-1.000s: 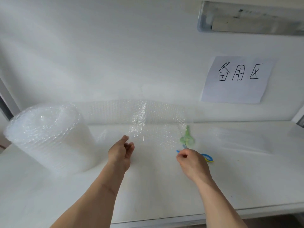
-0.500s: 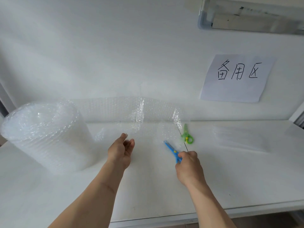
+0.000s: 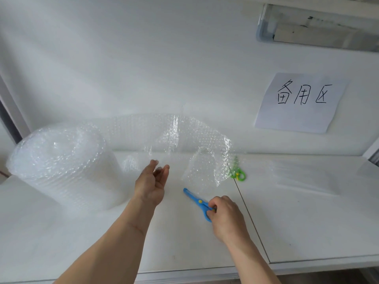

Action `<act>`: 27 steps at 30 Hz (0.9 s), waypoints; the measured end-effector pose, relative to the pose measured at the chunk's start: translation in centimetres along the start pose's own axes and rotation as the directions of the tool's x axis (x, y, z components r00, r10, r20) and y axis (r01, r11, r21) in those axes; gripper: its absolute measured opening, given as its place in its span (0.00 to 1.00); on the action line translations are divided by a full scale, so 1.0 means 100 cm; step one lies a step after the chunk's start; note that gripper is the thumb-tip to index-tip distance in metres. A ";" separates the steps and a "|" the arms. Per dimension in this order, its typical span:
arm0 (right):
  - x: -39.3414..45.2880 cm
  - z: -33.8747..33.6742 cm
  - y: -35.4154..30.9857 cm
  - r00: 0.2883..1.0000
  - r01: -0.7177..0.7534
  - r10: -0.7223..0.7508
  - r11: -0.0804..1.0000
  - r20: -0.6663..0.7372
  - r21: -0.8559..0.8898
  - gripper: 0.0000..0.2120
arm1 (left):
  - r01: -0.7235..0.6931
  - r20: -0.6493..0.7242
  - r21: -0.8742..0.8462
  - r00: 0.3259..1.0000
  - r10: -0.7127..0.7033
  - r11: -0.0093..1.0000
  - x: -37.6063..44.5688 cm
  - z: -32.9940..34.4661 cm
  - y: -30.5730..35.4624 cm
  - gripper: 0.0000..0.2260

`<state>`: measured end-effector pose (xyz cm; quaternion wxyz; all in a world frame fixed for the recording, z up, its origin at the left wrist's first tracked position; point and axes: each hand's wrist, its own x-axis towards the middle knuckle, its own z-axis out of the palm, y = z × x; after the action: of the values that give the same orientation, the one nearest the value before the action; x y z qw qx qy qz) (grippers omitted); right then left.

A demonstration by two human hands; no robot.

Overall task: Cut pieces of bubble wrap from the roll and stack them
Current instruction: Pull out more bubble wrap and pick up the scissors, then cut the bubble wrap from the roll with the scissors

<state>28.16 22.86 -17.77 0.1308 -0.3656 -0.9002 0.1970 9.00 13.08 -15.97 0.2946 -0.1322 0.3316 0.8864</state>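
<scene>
Green scissors (image 3: pixel 238 174) lie half under the unrolled bubble wrap (image 3: pixel 184 140).

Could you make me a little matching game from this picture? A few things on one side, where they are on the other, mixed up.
Things:
1. blue scissors
2. green scissors
3. bubble wrap roll
4. paper sign

Places:
A. on the wall, upper right
B. held in the right hand
C. standing at the table's left end
D. lying on the table, partly under the loose sheet's edge

Pairs: 1-B, 2-D, 3-C, 4-A
</scene>
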 end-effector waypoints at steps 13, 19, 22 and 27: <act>-0.007 -0.014 -0.012 0.979 -0.151 0.162 0.984 0.127 -0.093 0.17 | -0.001 -0.036 0.100 0.999 0.004 0.995 0.008 0.002 0.003 0.07; -0.011 -0.011 -0.024 0.964 -0.080 0.097 0.994 0.247 -0.079 0.17 | 0.053 -0.007 0.165 0.999 -0.053 0.985 0.007 0.019 0.011 0.05; -0.014 -0.013 -0.026 0.959 -0.069 0.073 0.997 0.275 -0.026 0.15 | 0.064 -0.006 0.285 0.998 -0.065 0.956 0.006 0.017 0.010 0.06; -0.016 -0.028 -0.020 0.890 -0.126 0.033 0.976 0.455 0.175 0.12 | 0.085 -0.021 0.315 0.996 -0.083 0.945 0.009 0.001 0.014 0.06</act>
<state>29.17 21.13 -14.55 -0.0529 -0.3317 -0.8658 0.3708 7.38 12.72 -15.55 0.3481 -0.1009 0.4643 0.8081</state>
